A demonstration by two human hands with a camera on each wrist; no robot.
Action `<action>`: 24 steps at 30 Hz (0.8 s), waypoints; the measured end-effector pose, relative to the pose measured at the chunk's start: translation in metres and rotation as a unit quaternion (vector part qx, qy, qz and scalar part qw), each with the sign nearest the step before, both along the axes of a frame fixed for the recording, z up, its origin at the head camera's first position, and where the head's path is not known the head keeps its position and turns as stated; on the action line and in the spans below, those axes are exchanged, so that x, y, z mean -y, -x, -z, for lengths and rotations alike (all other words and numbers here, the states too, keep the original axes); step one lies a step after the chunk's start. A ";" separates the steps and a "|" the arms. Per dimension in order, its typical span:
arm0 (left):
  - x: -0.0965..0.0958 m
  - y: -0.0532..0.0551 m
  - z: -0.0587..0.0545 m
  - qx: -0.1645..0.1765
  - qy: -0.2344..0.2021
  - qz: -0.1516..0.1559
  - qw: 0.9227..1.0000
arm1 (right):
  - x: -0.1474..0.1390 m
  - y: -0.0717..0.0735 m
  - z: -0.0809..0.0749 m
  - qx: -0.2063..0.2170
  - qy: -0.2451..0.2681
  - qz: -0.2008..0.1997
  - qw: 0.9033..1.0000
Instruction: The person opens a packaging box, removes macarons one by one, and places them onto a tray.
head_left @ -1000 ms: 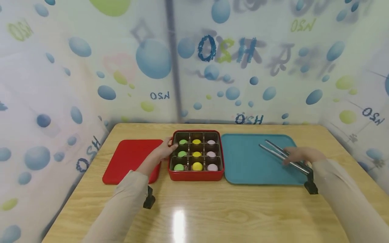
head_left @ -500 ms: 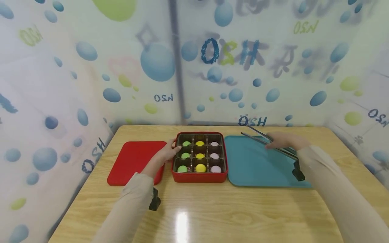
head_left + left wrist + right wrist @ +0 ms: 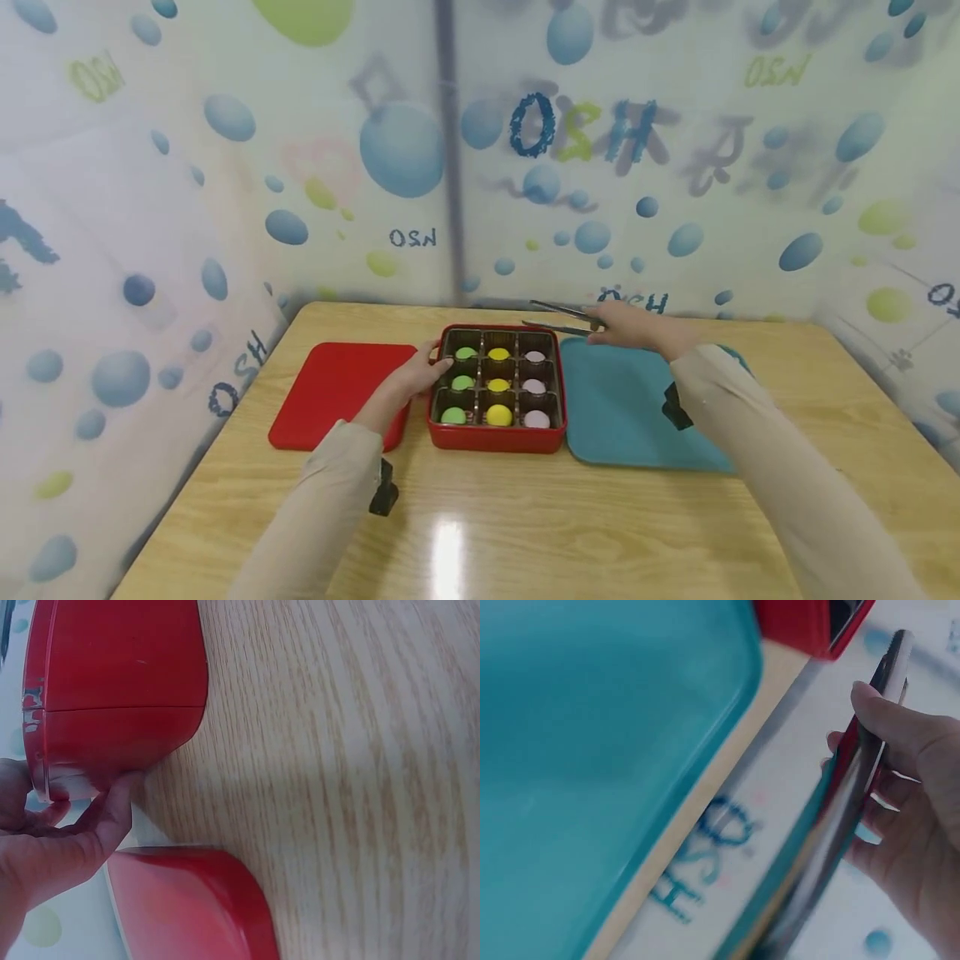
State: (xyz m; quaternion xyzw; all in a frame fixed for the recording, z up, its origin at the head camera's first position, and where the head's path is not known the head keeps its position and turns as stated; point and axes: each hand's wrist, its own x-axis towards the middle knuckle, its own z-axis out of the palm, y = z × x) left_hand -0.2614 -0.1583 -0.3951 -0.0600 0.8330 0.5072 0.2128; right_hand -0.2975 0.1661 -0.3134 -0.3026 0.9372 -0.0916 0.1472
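Observation:
In the head view a red box with a dark divided insert holds round balls: a green column, a yellow column and a pale pink column. My left hand grips the box's left wall, thumb at the rim; the left wrist view shows its fingers against the outside. My right hand holds metal tongs, raised over the far side, their two tips spread apart and pointing left above the box's back right corner. In the right wrist view the thumb lies along the tongs.
Left of the box lies a flat red tray or lid. A blue tray sits right beside the box, under my right forearm. Behind the wooden table hangs a patterned curtain.
My right hand has lifted the tongs from over the blue tray and carried them left and away from me, toward the box's far right corner. The left hand stays on the box.

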 end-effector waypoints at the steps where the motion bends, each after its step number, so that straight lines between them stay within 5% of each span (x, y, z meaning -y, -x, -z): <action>1: 0.000 0.000 -0.001 0.000 -0.002 0.000 1.000 | 0.007 0.000 -0.001 -0.005 0.001 -0.005 1.000; 12: -0.003 0.000 -0.003 -0.002 0.001 -0.003 1.000 | 0.071 0.005 -0.005 -0.010 -0.012 -0.048 0.999; 24: -0.002 -0.004 -0.001 -0.006 -0.003 -0.015 1.000 | 0.100 0.014 -0.008 0.010 -0.051 -0.078 0.996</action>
